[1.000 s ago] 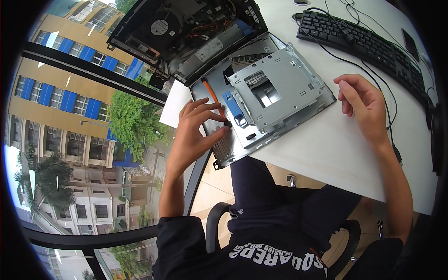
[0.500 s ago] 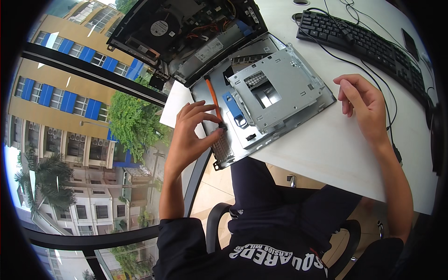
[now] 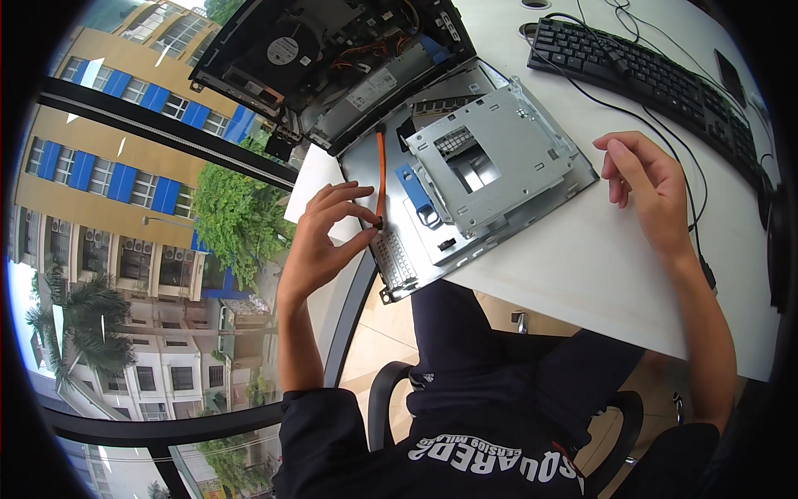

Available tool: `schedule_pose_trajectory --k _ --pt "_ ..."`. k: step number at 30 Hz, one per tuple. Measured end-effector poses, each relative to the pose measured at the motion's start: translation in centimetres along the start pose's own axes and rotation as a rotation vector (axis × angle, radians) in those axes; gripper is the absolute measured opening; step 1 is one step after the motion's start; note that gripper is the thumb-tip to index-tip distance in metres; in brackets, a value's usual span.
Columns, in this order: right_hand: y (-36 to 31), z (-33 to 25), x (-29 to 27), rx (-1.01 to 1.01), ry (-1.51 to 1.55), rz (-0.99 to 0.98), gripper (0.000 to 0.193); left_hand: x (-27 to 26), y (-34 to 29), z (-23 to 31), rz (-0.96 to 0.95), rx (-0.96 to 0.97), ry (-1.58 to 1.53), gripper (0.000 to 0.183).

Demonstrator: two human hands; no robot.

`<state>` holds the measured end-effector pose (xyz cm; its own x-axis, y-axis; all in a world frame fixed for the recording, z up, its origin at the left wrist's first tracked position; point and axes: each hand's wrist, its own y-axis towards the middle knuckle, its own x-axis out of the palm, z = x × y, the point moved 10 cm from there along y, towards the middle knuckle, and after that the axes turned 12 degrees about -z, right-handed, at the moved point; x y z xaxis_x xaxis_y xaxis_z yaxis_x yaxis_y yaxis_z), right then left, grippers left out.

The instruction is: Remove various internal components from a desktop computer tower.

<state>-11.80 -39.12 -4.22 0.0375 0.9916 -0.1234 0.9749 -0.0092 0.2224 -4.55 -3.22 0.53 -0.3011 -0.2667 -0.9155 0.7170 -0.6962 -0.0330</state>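
Note:
My left hand (image 3: 330, 233) pinches the black plug at the near end of a flat orange cable (image 3: 381, 170). The cable stretches away from my fingertips over the bare metal of an opened computer case panel (image 3: 359, 160). Right of the cable, a silver drive bracket (image 3: 449, 141) with a blue latch (image 3: 414, 194) is fixed on that panel. Above the table at the right, my right hand (image 3: 647, 185) is loosely curled with the thumb against the fingers. Whether anything lies inside its grasp is hidden.
The other half of the computer case (image 3: 332, 50), with a fan and wiring, stands tilted up at the back. A black keyboard (image 3: 598, 58) and its cables (image 3: 672, 137) lie back right on the white table (image 3: 540, 274). A window frame (image 3: 353, 308) borders the left.
My left hand has shifted slightly left, carrying the near end of the orange cable with it. The cable now lies straighter. My right hand has stayed in place.

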Motion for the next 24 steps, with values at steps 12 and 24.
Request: schedule_pose_trajectory --k 12,24 --pt "0.1 0.1 0.0 0.000 0.008 0.001 0.027 -0.1 -0.4 -0.4 -0.017 -0.007 -0.039 0.027" --pt "0.0 0.0 0.0 0.008 0.021 0.003 0.027 1.6 2.0 -0.7 -0.021 0.033 0.075 0.040"
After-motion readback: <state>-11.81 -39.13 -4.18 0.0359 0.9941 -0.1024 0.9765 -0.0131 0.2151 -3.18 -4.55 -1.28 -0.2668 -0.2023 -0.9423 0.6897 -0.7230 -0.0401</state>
